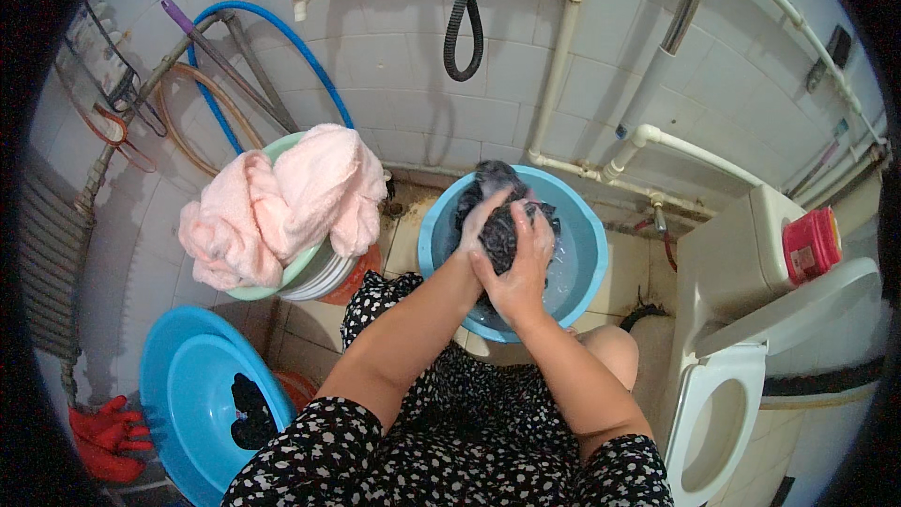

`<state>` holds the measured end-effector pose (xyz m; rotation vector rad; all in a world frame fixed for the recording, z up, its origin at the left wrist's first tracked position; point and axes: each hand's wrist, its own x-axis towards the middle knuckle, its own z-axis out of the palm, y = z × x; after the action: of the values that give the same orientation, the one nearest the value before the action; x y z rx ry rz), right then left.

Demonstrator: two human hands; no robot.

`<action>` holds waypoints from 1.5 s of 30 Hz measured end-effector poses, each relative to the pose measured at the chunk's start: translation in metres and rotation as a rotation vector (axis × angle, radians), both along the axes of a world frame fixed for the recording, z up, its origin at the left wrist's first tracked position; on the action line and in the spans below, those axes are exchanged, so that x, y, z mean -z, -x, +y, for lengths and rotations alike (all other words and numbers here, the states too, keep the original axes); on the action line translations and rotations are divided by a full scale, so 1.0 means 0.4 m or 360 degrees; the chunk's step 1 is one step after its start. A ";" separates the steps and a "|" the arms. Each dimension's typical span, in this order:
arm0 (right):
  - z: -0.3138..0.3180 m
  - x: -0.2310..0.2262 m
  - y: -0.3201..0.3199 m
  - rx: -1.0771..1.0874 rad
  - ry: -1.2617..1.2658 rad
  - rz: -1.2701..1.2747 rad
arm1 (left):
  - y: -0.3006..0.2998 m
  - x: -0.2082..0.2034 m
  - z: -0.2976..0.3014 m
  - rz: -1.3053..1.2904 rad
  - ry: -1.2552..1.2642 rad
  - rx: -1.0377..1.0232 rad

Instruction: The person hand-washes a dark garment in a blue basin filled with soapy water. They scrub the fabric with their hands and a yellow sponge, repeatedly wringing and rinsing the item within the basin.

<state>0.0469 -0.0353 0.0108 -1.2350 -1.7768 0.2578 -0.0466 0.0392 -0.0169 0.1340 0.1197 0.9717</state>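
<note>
Both hands were closed around a dark wet cloth held over a light blue basin that stood on the tiled floor in the middle of the scene. The left hand gripped the cloth from the left side, fingers wrapped over its top. The right hand clasped it from the near side, fingers curled up over the bunched fabric, the two hands touching each other. The cloth sat above the water in the basin, its far end poking out beyond the fingers.

To the left, a heap of pink towels lay piled in a pale green bowl stacked on other bowls. Nearer and further left, two blue tubs leaned nested together with a small dark item inside, and red gloves lay beside them. On the right stood a white toilet with a red tub on its tank. White pipes and a blue hose ran along the far tiled wall.
</note>
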 end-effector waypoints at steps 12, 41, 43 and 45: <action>0.019 -0.026 0.002 0.0007 -0.0046 0.0204 | -0.007 0.099 -0.004 -0.0084 -0.0300 -0.0116; 0.111 -0.023 -0.055 0.0292 0.0087 0.0108 | -0.095 0.002 -0.070 0.0493 0.0360 -0.0454; 0.193 -0.013 -0.121 0.0375 0.0681 0.0844 | -0.137 0.014 -0.091 0.0521 0.0523 -0.0285; 0.160 0.001 -0.110 0.0338 0.0523 0.0733 | -0.138 0.025 -0.093 0.0790 0.0364 -0.0386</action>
<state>0.0910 0.0287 0.0104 -1.4443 -1.2276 0.6734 0.0087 0.0019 -0.0267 0.1503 0.7143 1.1431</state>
